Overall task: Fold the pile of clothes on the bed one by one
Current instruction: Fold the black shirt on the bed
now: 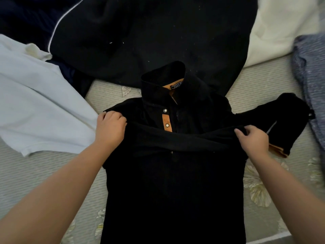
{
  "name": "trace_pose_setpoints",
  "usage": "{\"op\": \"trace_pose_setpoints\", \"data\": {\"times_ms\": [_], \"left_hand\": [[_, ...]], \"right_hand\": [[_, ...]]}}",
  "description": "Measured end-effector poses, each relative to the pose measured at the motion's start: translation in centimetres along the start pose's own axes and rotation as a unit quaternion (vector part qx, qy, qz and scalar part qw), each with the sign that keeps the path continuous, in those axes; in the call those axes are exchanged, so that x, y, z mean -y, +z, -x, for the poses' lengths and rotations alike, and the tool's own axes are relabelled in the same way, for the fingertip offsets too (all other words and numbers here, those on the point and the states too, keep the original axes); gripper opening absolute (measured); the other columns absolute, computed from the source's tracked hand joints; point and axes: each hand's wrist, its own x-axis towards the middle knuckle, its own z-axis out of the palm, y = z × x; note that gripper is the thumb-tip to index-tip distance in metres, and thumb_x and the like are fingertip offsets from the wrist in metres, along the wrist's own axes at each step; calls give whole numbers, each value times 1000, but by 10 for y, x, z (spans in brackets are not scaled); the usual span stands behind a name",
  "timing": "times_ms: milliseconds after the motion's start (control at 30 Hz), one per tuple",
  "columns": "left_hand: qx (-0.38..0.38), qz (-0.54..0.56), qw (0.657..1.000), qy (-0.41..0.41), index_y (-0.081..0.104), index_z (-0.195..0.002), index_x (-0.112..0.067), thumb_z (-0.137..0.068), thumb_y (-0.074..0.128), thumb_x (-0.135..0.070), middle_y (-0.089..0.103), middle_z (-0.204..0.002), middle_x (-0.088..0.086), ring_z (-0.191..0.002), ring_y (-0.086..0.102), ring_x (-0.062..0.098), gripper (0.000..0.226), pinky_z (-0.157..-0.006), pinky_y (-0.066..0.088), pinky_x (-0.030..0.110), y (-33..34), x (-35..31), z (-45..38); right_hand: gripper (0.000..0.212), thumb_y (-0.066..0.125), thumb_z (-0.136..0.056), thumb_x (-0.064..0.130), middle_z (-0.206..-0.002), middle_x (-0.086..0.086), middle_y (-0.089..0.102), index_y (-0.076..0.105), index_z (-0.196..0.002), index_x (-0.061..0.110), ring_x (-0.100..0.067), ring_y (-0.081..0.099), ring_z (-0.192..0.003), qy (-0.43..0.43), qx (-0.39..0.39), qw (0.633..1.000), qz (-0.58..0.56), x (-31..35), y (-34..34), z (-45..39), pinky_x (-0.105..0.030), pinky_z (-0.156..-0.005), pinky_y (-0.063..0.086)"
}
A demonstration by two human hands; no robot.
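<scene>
Black shirt (174,182) lies front-up on the bed (263,95), collar toward twelve o'clock, and we note our left hand (110,128) at nine o'clock and right hand (251,139) at three o'clock each clenched on a raised fold across its chest.

You can read one piece of text only — the small dark neck label (177,84) sewn inside the collar of the black shirt (175,182), up beyond your left hand (110,126) and right hand (251,139). It says "FASHIO" in pale capitals — the rest is hidden by the collar.
</scene>
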Motion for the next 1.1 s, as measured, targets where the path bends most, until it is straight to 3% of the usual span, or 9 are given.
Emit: {"op": "trace_pose_setpoints", "data": {"times_ms": [100, 200, 300, 467, 567, 633, 733, 900, 1100], "left_hand": [[-40, 39, 998, -24, 65, -90, 3, -89, 52, -5, 63, -87, 19, -92, 55, 36, 16, -84, 33, 43, 0, 2, -3], [-80, 51, 995, -34, 62, -84, 4, -86, 50, -1, 61, -80, 21, -82, 56, 37, 13, -77, 35, 44, 1, 1, -4], [-75, 51, 992, -90, 61, -92, 3, -89, 48, 0, 60, -89, 22, -90, 51, 37, 14, -82, 27, 41, 6, -2, -6], [-83, 52, 987, -128, 60, -105, 3, -86, 52, -1, 56, -107, 25, -104, 46, 40, 21, -96, 24, 46, 9, -15, -11], [-127, 72, 988, -52, 59, -103, 8, -77, 60, -5, 56, -107, 29, -99, 53, 46, 29, -90, 34, 48, 5, -29, 0], [-135, 74, 985, 80, 63, -89, 7, -78, 54, -22, 62, -90, 25, -82, 59, 40, 32, -79, 36, 39, 8, -38, 21], [-61, 40, 975, 210, 68, -78, -1, -78, 47, -33, 65, -76, 12, -72, 59, 29, 38, -68, 40, 33, 18, -43, 51], [-49, 38, 984, 165, 70, -69, -1, -79, 45, -21, 64, -64, 11, -54, 61, 29, 33, -51, 48, 34, 24, -34, 56], [-32, -15, 978, 206, 71, -69, -5, -77, 43, -23, 64, -63, 8, -52, 60, 25, 35, -48, 45, 27, 16, -36, 50]], "right_hand": [[37, 55, -91, 22, -93, -31, 62, 60, -91, -14, -42, 57, -92, 27, -28, 994, -104, -4, -6, -5, -39, -73, 41], [36, 55, -91, 20, -111, -30, 58, 56, -102, -14, -37, 57, -100, 193, -42, 928, -317, -6, -7, -6, -42, -86, 44], [42, 56, -91, 24, -118, -27, 55, 54, -107, -15, -36, 53, -107, 276, -57, 895, -345, -9, 1, -8, -40, -91, 42], [40, 56, -91, 29, -100, -24, 61, 60, -95, -10, -36, 57, -97, 256, -107, 902, -332, 3, 3, -16, -43, -87, 43], [33, 58, -88, 37, -69, -4, 53, 54, -67, 12, -16, 53, -66, 236, -73, 885, -394, -1, -2, -20, -31, -72, 43], [22, 60, -87, 33, -79, 5, 55, 59, -96, 14, -11, 55, -77, 199, -35, 895, -399, -10, -4, -12, -27, -74, 42], [55, 61, -85, 11, -77, 6, 55, 36, -134, 11, -10, 55, -75, 137, 10, 932, -335, -31, -1, 11, -26, -74, 40], [33, 51, -90, 3, -69, 4, 55, 47, -123, 3, -9, 53, -62, 108, 16, 948, -299, -48, 6, 29, -20, -55, 42], [30, 41, -92, 2, -69, 5, 47, 42, -123, 0, -5, 50, -66, 30, -100, 965, -241, -32, -10, 13, -13, -61, 32]]}}
